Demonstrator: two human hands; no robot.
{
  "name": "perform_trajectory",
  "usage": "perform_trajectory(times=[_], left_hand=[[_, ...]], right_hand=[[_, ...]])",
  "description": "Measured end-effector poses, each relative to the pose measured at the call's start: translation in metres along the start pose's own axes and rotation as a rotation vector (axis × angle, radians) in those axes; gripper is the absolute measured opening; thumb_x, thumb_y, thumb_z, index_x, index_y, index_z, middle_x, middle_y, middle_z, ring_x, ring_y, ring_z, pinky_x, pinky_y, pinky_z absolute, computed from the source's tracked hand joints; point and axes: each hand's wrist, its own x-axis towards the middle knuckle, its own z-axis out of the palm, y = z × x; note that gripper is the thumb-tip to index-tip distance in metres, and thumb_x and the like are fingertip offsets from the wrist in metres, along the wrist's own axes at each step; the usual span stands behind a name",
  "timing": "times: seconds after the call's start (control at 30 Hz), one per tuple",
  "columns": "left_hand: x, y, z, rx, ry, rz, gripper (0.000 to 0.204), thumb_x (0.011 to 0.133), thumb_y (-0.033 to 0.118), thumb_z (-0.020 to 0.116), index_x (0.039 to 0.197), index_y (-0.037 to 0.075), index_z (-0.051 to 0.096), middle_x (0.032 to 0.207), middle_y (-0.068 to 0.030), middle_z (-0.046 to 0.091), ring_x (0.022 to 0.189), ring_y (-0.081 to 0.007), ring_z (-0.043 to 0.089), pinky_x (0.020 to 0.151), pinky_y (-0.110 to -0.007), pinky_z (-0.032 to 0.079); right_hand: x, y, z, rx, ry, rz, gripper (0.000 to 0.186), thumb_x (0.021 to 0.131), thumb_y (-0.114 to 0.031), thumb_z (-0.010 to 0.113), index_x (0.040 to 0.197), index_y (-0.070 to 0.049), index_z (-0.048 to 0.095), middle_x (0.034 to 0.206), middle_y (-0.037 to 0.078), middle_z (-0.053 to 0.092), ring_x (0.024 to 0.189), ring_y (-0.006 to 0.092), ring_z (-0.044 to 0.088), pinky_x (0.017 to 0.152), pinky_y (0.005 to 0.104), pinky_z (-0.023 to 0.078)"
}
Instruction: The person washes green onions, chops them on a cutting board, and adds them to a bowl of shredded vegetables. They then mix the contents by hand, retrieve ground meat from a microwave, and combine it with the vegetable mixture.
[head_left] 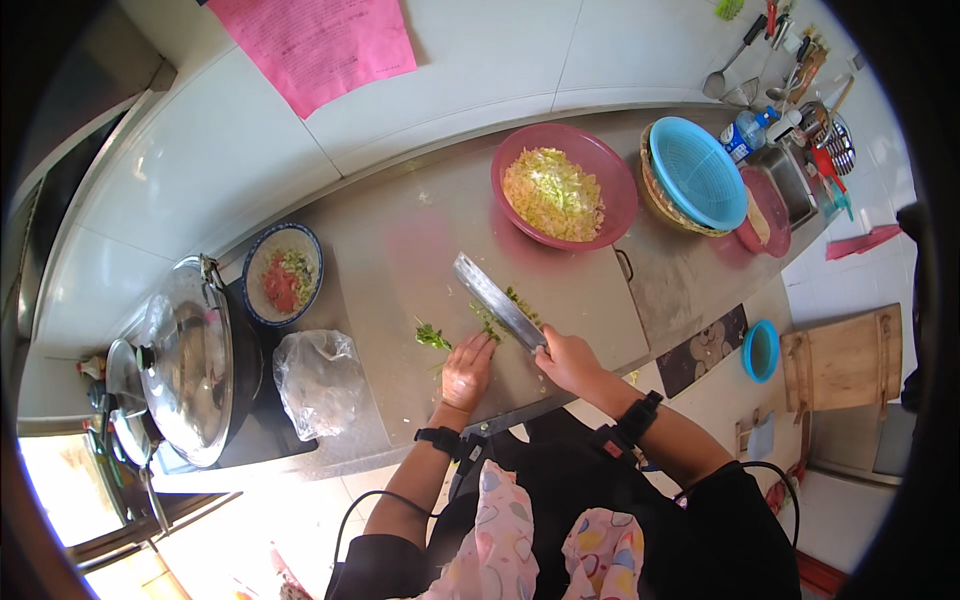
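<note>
My right hand is closed round the handle of a kitchen knife with a broad metal blade, which slants away to the far left over the worktop. My left hand presses a small bunch of green herbs down beside the blade, fingers curled together. Leafy ends stick out on the left of that hand. Chopped green bits lie along the blade's right side. Where the herbs pass under my fingers is hidden.
Beyond the knife stands a pink basin of chopped pale vegetable. At left are a patterned bowl with pink and green food, a plastic bag and a lidded wok. A blue basket sits at right, near the sink.
</note>
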Motion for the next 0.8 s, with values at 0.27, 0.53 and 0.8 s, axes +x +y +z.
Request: perform_trajectory(times=[0.27,0.53,0.8], left_hand=[[-0.007,-0.004,0.005,0.004,-0.03,-0.057,0.023,0.066,0.001,0.058,0.089,0.005,0.059,0.096,-0.0078,0.057,0.088,-0.025,0.056,0.073,-0.033,0.048],[-0.005,-0.002,-0.002,0.02,0.02,0.041,0.026,0.065,-0.002,0.059,0.09,0.004,0.06,0.096,-0.0089,0.058,0.089,-0.0263,0.057,0.074,-0.033,0.049],[-0.006,-0.004,0.004,-0.038,-0.046,-0.093,0.026,0.066,-0.002,0.059,0.091,0.005,0.059,0.095,-0.0086,0.056,0.089,-0.0274,0.055,0.074,-0.034,0.048]], right_hand=[[-0.022,0.003,0.001,-0.116,-0.109,-0.045,0.015,0.077,-0.015,0.05,0.087,-0.005,0.047,0.058,0.016,0.055,0.056,0.0369,0.055,0.052,0.0468,0.043],[0.006,-0.004,0.014,0.053,0.085,0.022,0.015,0.077,-0.015,0.05,0.087,-0.004,0.048,0.055,0.015,0.054,0.055,0.0368,0.055,0.051,0.0464,0.043],[-0.023,0.002,-0.011,-0.08,-0.108,-0.043,0.016,0.078,-0.016,0.05,0.088,-0.004,0.047,0.06,0.016,0.056,0.059,0.0359,0.056,0.054,0.0461,0.044]])
